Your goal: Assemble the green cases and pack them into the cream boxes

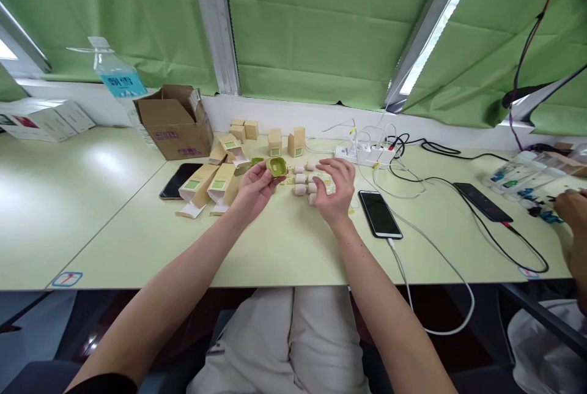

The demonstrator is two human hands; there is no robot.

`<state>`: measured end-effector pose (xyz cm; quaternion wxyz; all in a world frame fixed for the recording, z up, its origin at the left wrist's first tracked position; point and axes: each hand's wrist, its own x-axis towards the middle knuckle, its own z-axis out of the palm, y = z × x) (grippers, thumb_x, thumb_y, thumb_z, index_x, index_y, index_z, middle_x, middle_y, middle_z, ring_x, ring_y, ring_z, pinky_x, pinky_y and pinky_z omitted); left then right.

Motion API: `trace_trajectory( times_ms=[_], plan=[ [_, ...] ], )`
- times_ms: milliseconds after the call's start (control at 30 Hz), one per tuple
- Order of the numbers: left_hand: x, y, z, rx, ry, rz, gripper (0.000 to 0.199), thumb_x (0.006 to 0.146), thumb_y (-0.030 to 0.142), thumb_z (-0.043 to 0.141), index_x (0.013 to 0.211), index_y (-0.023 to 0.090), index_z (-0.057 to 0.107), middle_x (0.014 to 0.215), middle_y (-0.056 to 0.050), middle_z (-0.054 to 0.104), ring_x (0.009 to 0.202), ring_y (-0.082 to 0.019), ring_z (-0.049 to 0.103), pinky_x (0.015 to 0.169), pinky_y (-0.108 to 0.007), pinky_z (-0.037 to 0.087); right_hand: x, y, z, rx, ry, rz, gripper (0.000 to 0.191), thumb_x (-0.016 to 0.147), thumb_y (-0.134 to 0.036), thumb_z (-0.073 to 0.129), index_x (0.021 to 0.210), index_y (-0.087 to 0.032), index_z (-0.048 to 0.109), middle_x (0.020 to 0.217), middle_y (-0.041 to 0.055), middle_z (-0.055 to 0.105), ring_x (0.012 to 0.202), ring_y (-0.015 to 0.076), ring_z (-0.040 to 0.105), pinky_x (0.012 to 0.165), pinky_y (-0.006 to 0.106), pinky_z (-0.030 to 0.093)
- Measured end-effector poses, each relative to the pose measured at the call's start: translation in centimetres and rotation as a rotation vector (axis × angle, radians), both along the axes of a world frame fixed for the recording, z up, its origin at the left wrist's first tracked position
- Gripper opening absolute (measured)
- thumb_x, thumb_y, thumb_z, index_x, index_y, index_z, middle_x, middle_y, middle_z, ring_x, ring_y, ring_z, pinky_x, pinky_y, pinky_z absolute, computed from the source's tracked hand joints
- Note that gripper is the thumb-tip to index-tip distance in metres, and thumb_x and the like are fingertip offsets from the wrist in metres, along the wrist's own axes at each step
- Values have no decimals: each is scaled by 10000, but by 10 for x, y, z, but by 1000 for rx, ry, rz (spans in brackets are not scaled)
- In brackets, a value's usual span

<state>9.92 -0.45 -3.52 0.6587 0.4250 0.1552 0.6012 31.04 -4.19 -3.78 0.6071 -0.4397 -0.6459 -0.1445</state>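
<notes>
My left hand (257, 188) is closed on a small square olive-green container (277, 167), its hollow side facing me. Another green piece (257, 161) shows just behind those fingers. Over the table to the right, my right hand (337, 189) is open, thumb and fingers apart with nothing visible between them. Between my hands, small pale cylindrical pieces (300, 189) stand in rows, partly covered by my right hand. Left of my left hand lie opened kraft-paper boxes (197, 186) with green labels and flaps out.
Behind are small upright boxes (297, 141), a brown carton (177, 125) and a power strip (367, 154) with tangled cables. A phone (380, 214) on a white cable lies right; another phone (178, 181) lies left. A co-worker's hand (572, 210) is at the far right.
</notes>
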Motion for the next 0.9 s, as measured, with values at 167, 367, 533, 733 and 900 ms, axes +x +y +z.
trace_trajectory(
  times_ms=[167, 367, 533, 733, 900],
  plan=[
    [-6, 4, -3, -26, -12, 2, 447, 752, 318, 1013, 1112, 190, 781, 1209, -110, 808, 1154, -263, 787, 1081, -426, 605, 4, 4, -14, -333, -311, -167, 276, 910, -174, 705, 1148, -245, 824, 1298, 124, 744, 1340, 396, 521, 1093, 588, 523],
    [-5, 3, -4, -1, 8, 8, 466, 756, 333, 1009, 1148, 212, 789, 1214, -93, 799, 1162, -251, 778, 1101, -439, 610, -19, 4, -22, -545, -564, -199, 358, 903, -193, 729, 1255, -214, 792, 1387, 174, 692, 1387, 411, 487, 1153, 591, 411],
    [-2, 0, -5, 8, 27, 10, 492, 752, 315, 1006, 1188, 202, 808, 1202, -106, 806, 1113, -233, 776, 1070, -389, 615, -24, 12, -24, -573, -623, -224, 243, 945, -86, 632, 1076, -187, 810, 1308, 179, 728, 1363, 376, 525, 1147, 547, 395],
    [-2, -4, -3, 40, 48, 58, 507, 757, 330, 1011, 1205, 208, 808, 1193, -105, 808, 1125, -213, 759, 1022, -322, 590, -18, 5, -14, -326, -91, -54, 244, 988, -359, 751, 1187, -218, 743, 1270, 137, 782, 1235, 327, 630, 1039, 485, 510],
    [1, -5, -4, 101, 165, 162, 543, 754, 364, 1022, 1231, 216, 808, 1163, -84, 794, 1039, -183, 730, 928, -278, 577, -21, 5, -8, -334, 426, 357, 464, 927, -639, 801, 1103, -210, 774, 1054, 91, 825, 925, 233, 733, 822, 381, 577]
  ],
)
